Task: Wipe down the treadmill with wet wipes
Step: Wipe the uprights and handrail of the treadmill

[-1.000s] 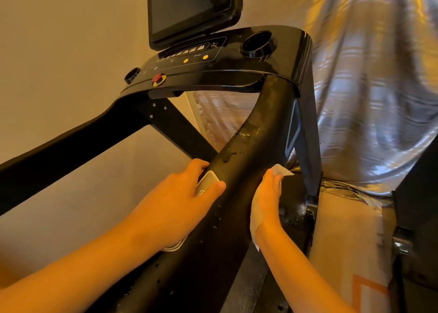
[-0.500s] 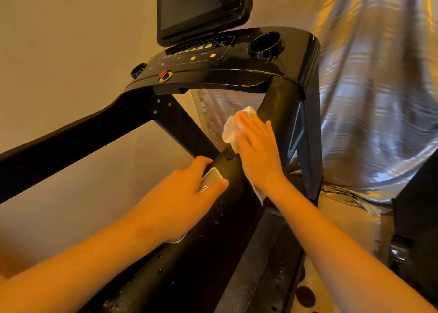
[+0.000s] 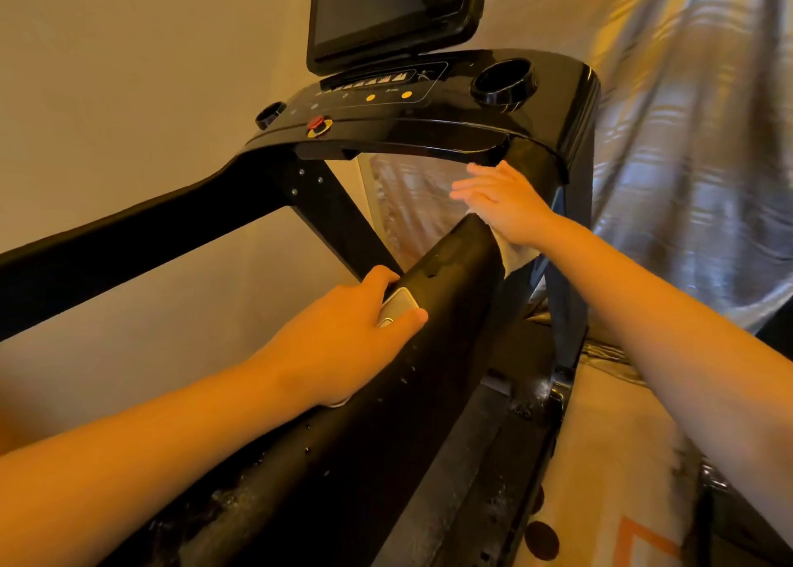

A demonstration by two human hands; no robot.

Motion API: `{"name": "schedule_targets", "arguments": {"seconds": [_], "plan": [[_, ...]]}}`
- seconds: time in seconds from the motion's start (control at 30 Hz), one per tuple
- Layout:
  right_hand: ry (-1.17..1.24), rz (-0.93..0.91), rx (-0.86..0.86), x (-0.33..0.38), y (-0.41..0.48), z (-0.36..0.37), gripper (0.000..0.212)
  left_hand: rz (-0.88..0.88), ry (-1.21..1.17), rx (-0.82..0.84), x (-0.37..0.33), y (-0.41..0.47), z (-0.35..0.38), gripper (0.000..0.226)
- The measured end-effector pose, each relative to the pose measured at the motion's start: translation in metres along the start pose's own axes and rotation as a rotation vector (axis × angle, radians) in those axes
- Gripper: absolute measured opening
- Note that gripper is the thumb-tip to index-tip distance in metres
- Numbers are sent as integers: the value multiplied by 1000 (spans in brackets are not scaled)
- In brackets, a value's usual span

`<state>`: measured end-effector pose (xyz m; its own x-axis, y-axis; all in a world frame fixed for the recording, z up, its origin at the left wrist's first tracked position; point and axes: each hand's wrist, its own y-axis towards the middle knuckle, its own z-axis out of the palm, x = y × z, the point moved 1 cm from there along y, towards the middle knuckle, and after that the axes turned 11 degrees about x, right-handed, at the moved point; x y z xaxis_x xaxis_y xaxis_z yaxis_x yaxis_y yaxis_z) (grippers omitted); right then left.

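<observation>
At the far end of the right handrail (image 3: 433, 334), just under the console (image 3: 553, 107), the wet wipe (image 3: 517, 259) was pressed flat by straight fingers of the right hand (image 3: 504, 208). A pale flat object (image 3: 398, 306) was gripped by the left hand (image 3: 343, 345). Console and left rail (image 3: 128, 240) were judged not yet wiped.

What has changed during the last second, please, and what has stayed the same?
The right hand, pressing the white wet wipe flat, slid up the black treadmill handrail from beside the left hand to just under the glossy black console. The left hand kept gripping the handrail over its silver sensor plate.
</observation>
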<state>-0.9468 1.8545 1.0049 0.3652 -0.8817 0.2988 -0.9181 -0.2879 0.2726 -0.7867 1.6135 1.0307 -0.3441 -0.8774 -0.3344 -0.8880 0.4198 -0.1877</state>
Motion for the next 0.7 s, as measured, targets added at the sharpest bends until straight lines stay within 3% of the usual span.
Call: {"name": "schedule_targets", "arguments": {"seconds": [0.13, 0.2, 0.3, 0.33, 0.43, 0.5, 0.57, 0.63, 0.7], "plan": [[-55, -258, 37, 64, -51, 14, 39, 1, -4, -3, 2, 3, 1, 48], [7, -353, -35, 102, -77, 26, 28, 11, 27, -21, 1, 4, 2, 47], [334, -320, -147, 119, -93, 40, 37, 22, 33, -38, 1, 5, 1, 49], [337, -303, -134, 114, -91, 41, 43, 19, 30, -34, 2, 4, 1, 50], [194, -322, 20, 97, -79, 42, 71, 14, 36, -40, 3, 2, 2, 50], [158, -358, 30, 88, -70, 32, 65, 2, 49, -35, 2, 0, 2, 49], [-28, -413, -37, 77, -61, 31, 37, -21, 47, -11, 2, 0, 1, 45], [-157, -403, -26, 59, -47, 26, 40, -36, 58, 4, 3, 1, 0, 43], [-120, -324, 46, 38, -33, 22, 40, -43, 71, 12, 4, 2, 1, 43]]}}
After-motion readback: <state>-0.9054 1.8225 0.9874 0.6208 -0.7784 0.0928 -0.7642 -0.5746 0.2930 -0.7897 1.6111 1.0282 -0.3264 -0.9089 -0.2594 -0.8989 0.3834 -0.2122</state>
